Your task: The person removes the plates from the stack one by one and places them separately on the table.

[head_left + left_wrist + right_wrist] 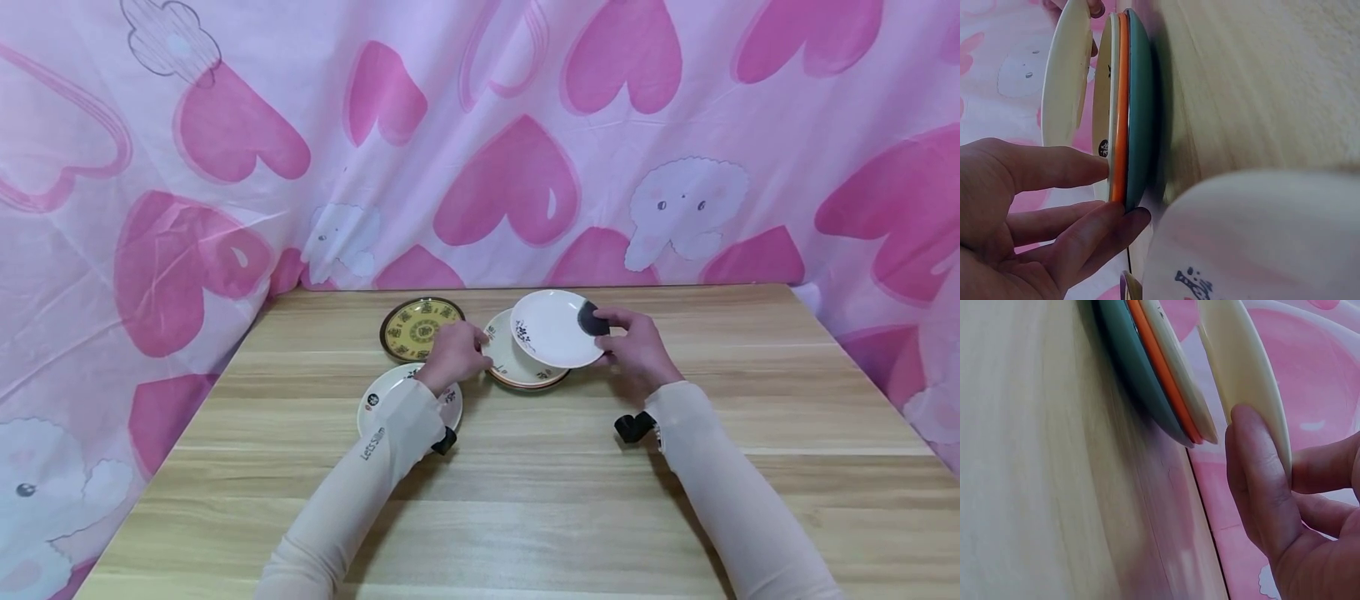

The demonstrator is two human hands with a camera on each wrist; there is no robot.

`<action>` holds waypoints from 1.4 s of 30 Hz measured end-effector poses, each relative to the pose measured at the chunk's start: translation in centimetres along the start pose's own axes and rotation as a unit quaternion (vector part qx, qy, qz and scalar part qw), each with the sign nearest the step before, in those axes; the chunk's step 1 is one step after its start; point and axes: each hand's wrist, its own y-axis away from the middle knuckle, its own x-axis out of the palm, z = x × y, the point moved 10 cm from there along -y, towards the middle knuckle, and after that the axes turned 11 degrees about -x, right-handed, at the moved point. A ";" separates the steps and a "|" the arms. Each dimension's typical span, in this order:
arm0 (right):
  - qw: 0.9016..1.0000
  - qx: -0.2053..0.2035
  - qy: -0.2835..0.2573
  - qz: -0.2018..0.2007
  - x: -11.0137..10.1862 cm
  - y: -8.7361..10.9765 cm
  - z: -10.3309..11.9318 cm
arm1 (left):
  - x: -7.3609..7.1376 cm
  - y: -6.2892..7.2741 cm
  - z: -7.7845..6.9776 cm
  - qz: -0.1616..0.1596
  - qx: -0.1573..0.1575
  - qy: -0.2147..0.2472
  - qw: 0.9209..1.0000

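A white plate (551, 333) with a black patch and a dark floral print is held tilted above a plate stack by my right hand (637, 346), its rim pinched between thumb and fingers. Below it the stack shows a white patterned plate (510, 358) on top, then an orange plate (1122, 106) and a teal plate (1139, 112). My left hand (453, 354) pinches the left edge of this stack, one digit at the top plate's rim and other fingers against the lower rims. In the right wrist view, a gap separates the held plate (1241, 369) from the stack.
A yellow plate (405, 321) with a dark rim lies at the back left of the wooden table (525, 500). Nearer, another white patterned plate (375, 392) sits partly under the left sleeve. A pink heart-print curtain (480, 125) hangs behind the table.
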 end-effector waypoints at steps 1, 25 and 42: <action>1.000 0.000 0.000 0.000 -0.1 0.0 0.0 | 0.0 0.0 0.0 0.001 -0.002 0.001 1.000; 0.998 0.004 0.053 -0.033 -3.9 0.2 -0.7 | 0.0 -0.2 0.2 -0.001 0.002 -0.007 1.000; 0.996 0.013 0.067 -0.060 -6.7 0.5 -1.6 | -0.1 -0.2 0.2 0.001 0.003 0.003 1.000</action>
